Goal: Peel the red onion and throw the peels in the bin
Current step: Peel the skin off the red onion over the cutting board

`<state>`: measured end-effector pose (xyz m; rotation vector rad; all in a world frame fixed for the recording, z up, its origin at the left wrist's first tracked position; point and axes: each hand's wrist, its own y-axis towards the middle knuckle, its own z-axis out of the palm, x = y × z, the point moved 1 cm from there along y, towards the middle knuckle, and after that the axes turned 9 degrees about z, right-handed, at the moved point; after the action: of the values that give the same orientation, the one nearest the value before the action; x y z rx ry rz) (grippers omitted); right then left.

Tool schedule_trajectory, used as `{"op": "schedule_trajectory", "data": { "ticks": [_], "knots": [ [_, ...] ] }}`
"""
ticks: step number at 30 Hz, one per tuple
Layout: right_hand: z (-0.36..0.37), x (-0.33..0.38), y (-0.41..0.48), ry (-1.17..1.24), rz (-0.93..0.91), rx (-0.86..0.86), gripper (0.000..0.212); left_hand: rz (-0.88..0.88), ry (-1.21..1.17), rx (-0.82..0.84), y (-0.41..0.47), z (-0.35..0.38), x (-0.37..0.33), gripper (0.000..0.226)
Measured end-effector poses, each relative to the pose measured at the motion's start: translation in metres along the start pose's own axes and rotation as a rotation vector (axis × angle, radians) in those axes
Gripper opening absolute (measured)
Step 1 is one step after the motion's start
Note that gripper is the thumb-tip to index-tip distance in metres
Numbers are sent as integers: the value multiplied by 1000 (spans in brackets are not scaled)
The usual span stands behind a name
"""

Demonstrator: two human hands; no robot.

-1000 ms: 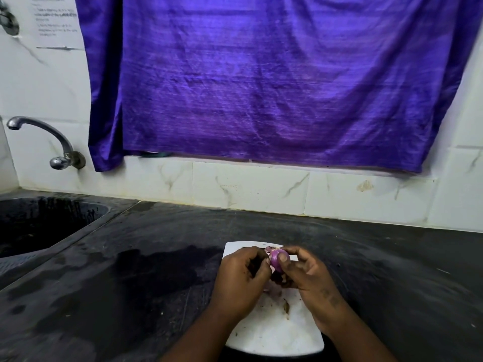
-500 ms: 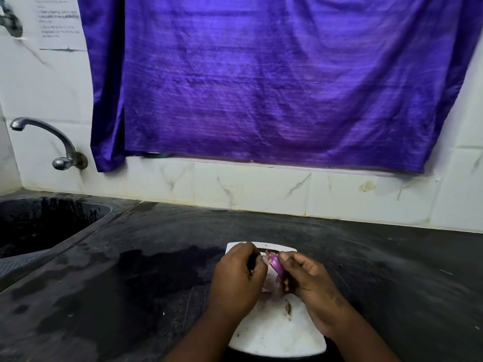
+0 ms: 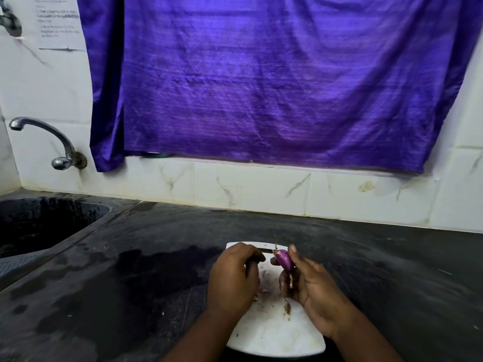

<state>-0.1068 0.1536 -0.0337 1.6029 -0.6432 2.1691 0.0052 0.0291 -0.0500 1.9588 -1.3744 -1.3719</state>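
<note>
A small red onion (image 3: 283, 260), purple and shiny, is up over the far end of a white cutting board (image 3: 271, 335). My right hand (image 3: 311, 291) pinches it between thumb and fingertips, and a brown strip of peel (image 3: 290, 280) hangs below it. My left hand (image 3: 232, 275) is just left of the onion, not touching it. Its fingers are curled round a small dark thing that looks like a knife, mostly hidden. Pale peel scraps (image 3: 262, 288) and a brown bit (image 3: 287, 308) lie on the board. No bin is in view.
The board lies on a dark wet counter (image 3: 130, 283). A sink (image 3: 39, 226) with a metal tap (image 3: 52, 142) is at the left. White wall tiles and a purple curtain (image 3: 261, 87) are behind.
My hands have drawn apart. The left hand has come off the onion and moved left; the right hand has turned the onion so that it stands more upright, with a peel strip hanging.
</note>
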Motion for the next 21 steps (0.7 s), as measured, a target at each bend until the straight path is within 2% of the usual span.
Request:
{"op": "schedule_trajectory", "data": {
  "ticks": [3,8,10,14,21],
  "knots": [
    [3,2,-4,-3,-4,-7,55,26,-75,-32,0,0,-3,24],
    [7,7,-10,-7,-33,20,42,229,-220,99,-1,1,-11,30],
    [9,8,-12,-20,-43,15,40,260,-208,70,1,1,-10,26],
    [8,7,-10,-58,-46,-18,40,265,-172,-28,1,0,-4,15],
    [4,4,-6,-126,-73,-76,52,291,-80,-56,0,-3,-8,18]
  ]
}}
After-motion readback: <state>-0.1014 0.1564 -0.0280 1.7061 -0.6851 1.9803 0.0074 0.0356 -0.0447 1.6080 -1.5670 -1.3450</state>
